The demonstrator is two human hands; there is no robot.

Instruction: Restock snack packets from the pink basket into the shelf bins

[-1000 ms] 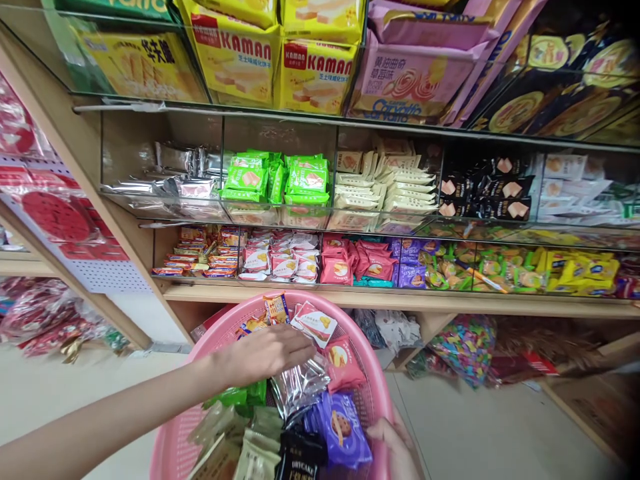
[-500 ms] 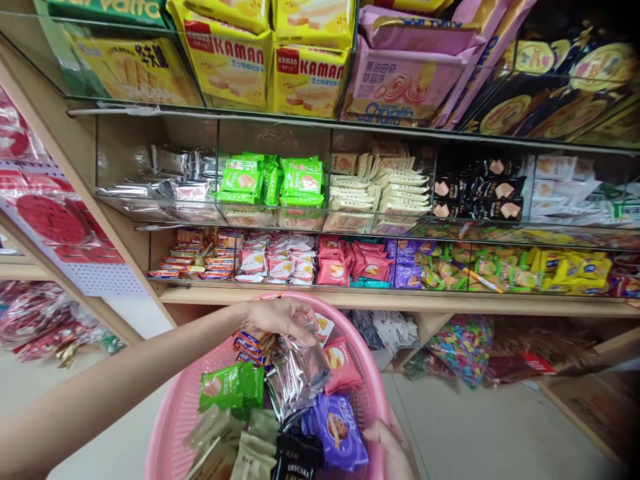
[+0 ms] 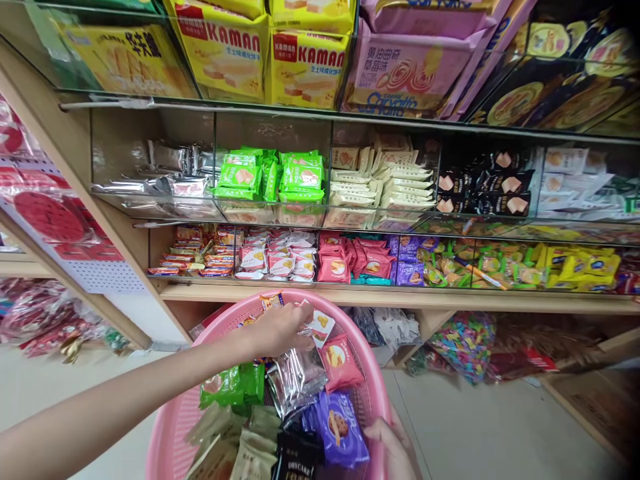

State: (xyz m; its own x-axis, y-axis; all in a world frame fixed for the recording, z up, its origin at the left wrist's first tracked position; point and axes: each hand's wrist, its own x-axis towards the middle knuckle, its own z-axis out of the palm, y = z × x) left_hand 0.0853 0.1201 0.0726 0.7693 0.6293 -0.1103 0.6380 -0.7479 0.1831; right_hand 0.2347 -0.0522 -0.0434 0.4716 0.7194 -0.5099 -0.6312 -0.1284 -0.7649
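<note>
A pink basket [image 3: 377, 373] stands out below the shelves with packets grouped in it. My left hand [image 3: 285, 328] reaches over its far part, fingers curled at a white packet [image 3: 321, 327]; whether they grip it is hard to make out. Silver packets [image 3: 296, 377] lie just below those fingers, with a pink-red packet [image 3: 341, 362] to their right. My right hand [image 3: 393, 443] holds the basket's right rim, thumb inside. Near it are purple packets [image 3: 341, 430]. Green packets [image 3: 234, 385], beige packets [image 3: 255, 457] and a black packet [image 3: 297, 457] fill the nearer part.
Clear-fronted shelf bins hold green packets [image 3: 300, 175], silver packets [image 3: 187, 183] and white packets [image 3: 280, 257]. Larger yellow packs [image 3: 310, 67] stand above. A wooden shelf edge [image 3: 400, 298] runs just beyond the basket. Bagged goods [image 3: 465, 343] lie under it at right.
My left hand has moved off the silver packets toward the far white packet, and the silver ones now lie released in the basket. My right hand stays on the rim.
</note>
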